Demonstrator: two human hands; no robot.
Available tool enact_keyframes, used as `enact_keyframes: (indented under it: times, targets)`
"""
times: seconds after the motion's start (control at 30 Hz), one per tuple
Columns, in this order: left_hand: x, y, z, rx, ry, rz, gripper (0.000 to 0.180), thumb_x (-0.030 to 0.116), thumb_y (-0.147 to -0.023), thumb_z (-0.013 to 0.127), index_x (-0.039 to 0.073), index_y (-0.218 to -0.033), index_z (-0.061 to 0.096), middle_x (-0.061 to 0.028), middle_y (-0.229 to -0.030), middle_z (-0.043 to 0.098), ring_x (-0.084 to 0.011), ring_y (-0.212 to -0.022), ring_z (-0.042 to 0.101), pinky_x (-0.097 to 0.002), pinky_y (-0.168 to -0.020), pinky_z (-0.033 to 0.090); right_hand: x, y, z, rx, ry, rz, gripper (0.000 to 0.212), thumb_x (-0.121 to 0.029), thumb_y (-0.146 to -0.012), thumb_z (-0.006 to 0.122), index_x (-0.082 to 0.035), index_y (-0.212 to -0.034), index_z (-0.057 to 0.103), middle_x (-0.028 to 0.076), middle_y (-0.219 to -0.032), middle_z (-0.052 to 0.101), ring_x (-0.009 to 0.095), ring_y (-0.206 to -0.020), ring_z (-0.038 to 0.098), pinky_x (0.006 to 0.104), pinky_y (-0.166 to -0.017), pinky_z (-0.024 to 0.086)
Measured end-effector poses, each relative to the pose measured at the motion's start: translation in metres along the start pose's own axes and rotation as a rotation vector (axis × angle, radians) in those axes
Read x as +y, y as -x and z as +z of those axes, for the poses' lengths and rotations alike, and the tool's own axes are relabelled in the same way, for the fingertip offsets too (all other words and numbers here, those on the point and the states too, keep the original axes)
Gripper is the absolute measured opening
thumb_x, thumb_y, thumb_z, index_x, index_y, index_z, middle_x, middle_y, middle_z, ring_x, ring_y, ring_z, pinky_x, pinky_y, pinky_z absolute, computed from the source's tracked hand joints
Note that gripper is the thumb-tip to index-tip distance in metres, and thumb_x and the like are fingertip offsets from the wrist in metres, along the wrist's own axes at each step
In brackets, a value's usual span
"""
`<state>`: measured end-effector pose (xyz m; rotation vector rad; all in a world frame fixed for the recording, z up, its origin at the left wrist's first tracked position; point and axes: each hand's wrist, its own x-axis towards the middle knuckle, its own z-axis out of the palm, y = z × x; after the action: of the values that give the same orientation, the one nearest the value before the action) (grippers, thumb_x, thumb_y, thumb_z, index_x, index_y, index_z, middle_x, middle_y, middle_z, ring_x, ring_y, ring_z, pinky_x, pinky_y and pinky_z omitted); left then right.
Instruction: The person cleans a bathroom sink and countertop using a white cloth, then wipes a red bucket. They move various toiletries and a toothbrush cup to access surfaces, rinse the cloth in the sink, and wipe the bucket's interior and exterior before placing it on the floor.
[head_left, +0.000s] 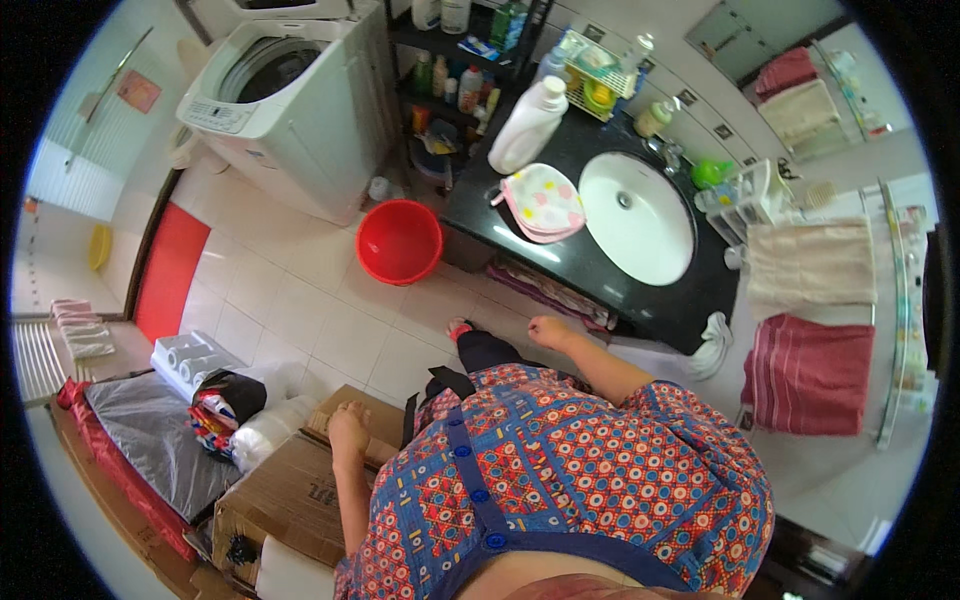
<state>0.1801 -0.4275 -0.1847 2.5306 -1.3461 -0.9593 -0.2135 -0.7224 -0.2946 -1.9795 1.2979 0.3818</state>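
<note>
My left hand (350,428) is over the edge of a brown cardboard box (290,495), its fingers a little apart and nothing seen in it. Whether it touches the box I cannot tell. Held out in front of my body, my right hand (547,332) has its fingers curled in, with nothing showing in it. Ahead on the tiled floor stands a red plastic basin (400,242). On the black counter (490,222) lie folded pale cloths with a pink edge (543,200), beside a big white detergent bottle (530,125) and a white oval sink (640,240).
A top-loading washing machine (300,130) stands open at the far left. Next to it is a black shelf (440,40) with several bottles. Towels (810,375) hang on the right. Bagged items (265,435) and boxes crowd the left side. Folded fabric (550,290) lies under the counter.
</note>
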Motion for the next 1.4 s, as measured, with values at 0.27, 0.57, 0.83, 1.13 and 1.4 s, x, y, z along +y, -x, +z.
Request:
enact_keyframes:
  times: [0.27,0.57,0.83,1.13,1.4]
  targets:
    - [0.012,-0.016,0.032,-0.204,-0.113,0.103,0.034,0.024,-0.086,0.059,0.001,-0.111,0.061,-0.0239,-0.112,0.059,-0.0385,-0.105,0.056,-0.0454,-0.088,0.046,-0.009,0.023,-0.024,0.501,-0.196,-0.019,0.023,-0.021,-0.082,0.061,-0.008,-0.100,0.063,0.014,-0.089,0.062,0.032,-0.085,0.061,0.0400,-0.075,0.050]
    - [0.051,-0.019,0.019,-0.284,-0.285,0.218,0.035,0.024,-0.085,0.058,0.001,-0.111,0.061,-0.0221,-0.110,0.061,-0.0386,-0.101,0.058,-0.0444,-0.086,0.047,0.107,0.103,-0.098,0.975,-0.127,0.160,0.039,-0.009,-0.073,0.064,-0.004,-0.111,0.060,0.016,-0.107,0.058,0.034,-0.103,0.053,0.0414,-0.089,0.045]
    - [0.233,-0.069,0.038,-0.276,-0.248,0.534,0.031,0.021,-0.085,0.058,0.001,-0.108,0.061,-0.0201,-0.108,0.062,-0.0369,-0.101,0.057,-0.0431,-0.087,0.046,0.344,0.203,-0.129,1.062,-0.212,1.314,0.060,-0.023,-0.076,0.070,-0.011,-0.130,0.046,0.020,-0.117,0.053,0.038,-0.105,0.052,0.0463,-0.092,0.042]
    - [0.466,-0.146,0.089,-0.301,-0.014,0.937,0.029,0.017,-0.085,0.059,0.000,-0.109,0.059,-0.0184,-0.113,0.060,-0.0365,-0.102,0.057,-0.0421,-0.088,0.046,0.292,0.110,-0.183,1.081,-0.380,0.383,0.016,0.003,-0.078,0.054,-0.004,-0.088,0.063,0.015,-0.089,0.058,0.032,-0.084,0.057,0.0371,-0.076,0.045]
    - [0.544,-0.201,0.094,-0.323,0.052,1.069,0.027,0.015,-0.085,0.059,0.000,-0.107,0.061,-0.0186,-0.112,0.060,-0.0359,-0.102,0.057,-0.0414,-0.089,0.046,0.252,-0.025,-0.339,0.981,-0.279,-0.036,0.051,-0.013,-0.076,0.070,-0.004,-0.124,0.053,0.020,-0.117,0.051,0.038,-0.111,0.050,0.0405,-0.094,0.043]
